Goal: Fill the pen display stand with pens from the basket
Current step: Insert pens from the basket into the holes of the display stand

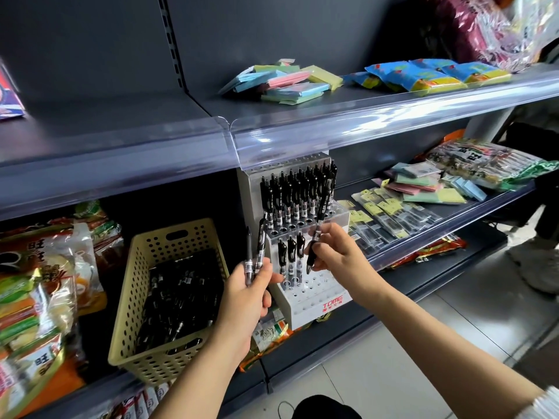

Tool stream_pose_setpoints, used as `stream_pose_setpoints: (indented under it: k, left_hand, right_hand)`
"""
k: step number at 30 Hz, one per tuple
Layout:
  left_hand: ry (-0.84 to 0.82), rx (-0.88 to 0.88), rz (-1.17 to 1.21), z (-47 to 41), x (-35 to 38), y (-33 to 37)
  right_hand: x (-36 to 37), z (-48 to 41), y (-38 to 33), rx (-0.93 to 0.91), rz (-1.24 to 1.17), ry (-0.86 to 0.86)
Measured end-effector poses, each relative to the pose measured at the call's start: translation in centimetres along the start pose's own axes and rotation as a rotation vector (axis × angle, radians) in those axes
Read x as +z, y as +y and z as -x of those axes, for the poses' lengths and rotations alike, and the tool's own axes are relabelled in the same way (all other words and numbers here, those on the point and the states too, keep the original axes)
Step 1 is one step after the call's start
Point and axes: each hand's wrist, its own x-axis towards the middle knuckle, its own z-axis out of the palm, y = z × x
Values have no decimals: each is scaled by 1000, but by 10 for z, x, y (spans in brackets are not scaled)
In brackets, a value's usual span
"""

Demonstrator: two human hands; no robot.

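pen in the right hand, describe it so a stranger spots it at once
Find the white pen display stand right of the beige basket. In front of it the right hand pinches one black pen. Unlike the slotted pens, it tilts tip down, in no hole.

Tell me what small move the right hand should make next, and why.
Probably lower the black retractable pen that the right hand pinches, tip down, into an empty hole just right of the three pens standing in the front tier of the white tiered plastic display stand. The left hand holds two more pens.
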Motion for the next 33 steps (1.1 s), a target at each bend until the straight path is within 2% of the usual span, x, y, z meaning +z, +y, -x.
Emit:
stream_pose_setpoints:
  k: [5, 11, 16, 23, 29, 33]
  left_hand:
    - [-11, -2, -78, 2, 5, -5]
    - [5, 41, 5, 6, 10, 2]
    - [51, 35, -71, 4, 8, 2]
    - [47, 38, -138, 1, 10, 0]
    - [86, 32, -138, -4, 4, -3]
    - [92, 10, -106, -7, 3, -1]
  right_hand:
    - [9, 7, -4, 115, -315, -159]
    - [15, 8, -3, 138, -339, -210]
    - [15, 6, -3, 146, -327, -44]
    - [-2, 0, -14, 121, -219, 68]
    - [-54, -37, -17, -72, 245, 500]
    - [-65, -63, -14, -111, 317, 642]
